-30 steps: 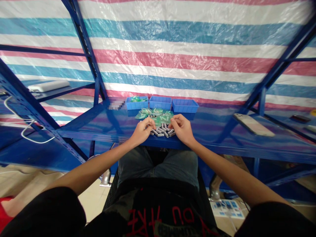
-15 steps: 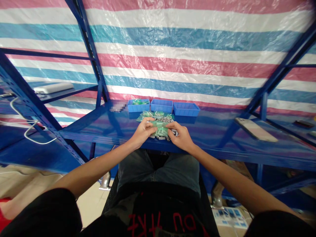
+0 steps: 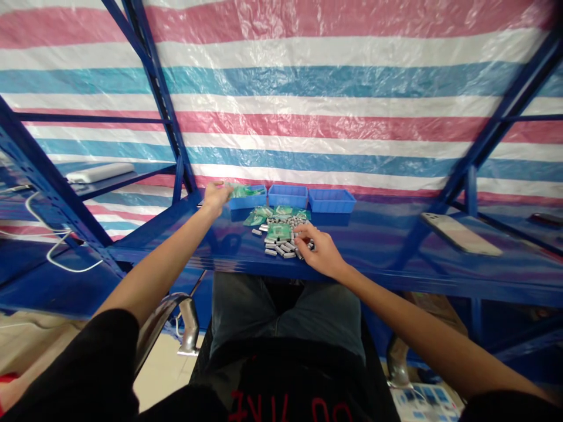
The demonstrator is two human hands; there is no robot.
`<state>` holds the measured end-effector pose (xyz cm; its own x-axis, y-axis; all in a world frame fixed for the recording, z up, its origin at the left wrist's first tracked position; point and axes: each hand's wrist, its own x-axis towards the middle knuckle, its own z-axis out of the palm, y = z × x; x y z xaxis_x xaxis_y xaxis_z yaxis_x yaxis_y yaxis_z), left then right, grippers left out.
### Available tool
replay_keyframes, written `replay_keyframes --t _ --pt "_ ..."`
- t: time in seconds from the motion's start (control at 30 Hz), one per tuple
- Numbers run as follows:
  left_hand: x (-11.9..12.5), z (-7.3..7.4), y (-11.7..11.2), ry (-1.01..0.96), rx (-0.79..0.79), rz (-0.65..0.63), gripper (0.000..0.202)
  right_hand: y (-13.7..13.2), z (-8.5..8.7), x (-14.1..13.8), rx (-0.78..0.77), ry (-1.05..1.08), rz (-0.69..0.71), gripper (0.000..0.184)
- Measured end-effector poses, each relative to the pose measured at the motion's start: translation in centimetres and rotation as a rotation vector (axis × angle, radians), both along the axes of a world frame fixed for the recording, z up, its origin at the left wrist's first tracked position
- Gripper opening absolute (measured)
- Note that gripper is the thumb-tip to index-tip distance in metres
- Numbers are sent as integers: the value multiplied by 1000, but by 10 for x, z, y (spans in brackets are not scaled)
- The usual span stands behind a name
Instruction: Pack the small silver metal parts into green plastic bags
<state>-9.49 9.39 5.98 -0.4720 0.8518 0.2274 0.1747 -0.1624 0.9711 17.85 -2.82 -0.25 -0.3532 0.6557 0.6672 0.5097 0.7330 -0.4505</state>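
My left hand [image 3: 215, 196] reaches to the left blue bin [image 3: 247, 201], fingers closed on a green-tinted plastic bag [image 3: 240, 191] at the bin's top. Over the right side of a pile of short silver metal cylinders [image 3: 285, 248] rests my right hand [image 3: 320, 249]. Its thumb and forefinger are bent and apart, with nothing visible held between them. A green bag [image 3: 278, 232] lies on the pile, close to those fingertips. Farther back, more green bags [image 3: 257, 215] lie flat behind the cylinders.
A middle blue bin [image 3: 288, 196] and a right blue bin [image 3: 332, 201] stand along the back of the blue shelf table [image 3: 373, 234]. A phone [image 3: 460, 233] lies to the right. Blue uprights [image 3: 160, 88] frame both sides, before a striped plastic sheet [image 3: 308, 76].
My left hand has moved from the pile up and left to the left bin with a green bag. My right hand has let go of the bag and stays by the cylinders.
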Motion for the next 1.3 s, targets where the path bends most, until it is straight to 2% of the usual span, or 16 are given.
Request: replay_keyframes --t 0.07,0.13,0.2,0.3,0.43,0.53,0.7,0.9,1.1,1.3 --pt "-6 7 16 152 40 52 29 0 -1 0 3 -4 7 16" --pt "-10 12 27 535 104 67 23 1 -1 1 1 -9 8 16" --pt "-11 15 36 885 143 22 21 0 -1 1 -1 -12 7 15" --pt "-8 18 44 1138 151 -29 26 -1 -1 1 -16 -15 13 15" --pt "-4 22 53 1233 146 -23 30 -1 0 1 -29 -15 16 15" --pt "-3 26 57 1320 72 -78 31 0 -1 1 -30 -11 15 15" --pt "-3 25 62 1461 -37 -55 32 0 -2 1 -36 -14 18 15" --pt "3 15 71 1465 -124 -78 30 -1 0 0 -35 -19 6 15" --pt "9 3 77 1460 -207 -53 17 0 -1 1 -24 -38 8 13" --pt "6 2 78 1428 -293 -67 17 0 -2 1 -26 -39 19 12"
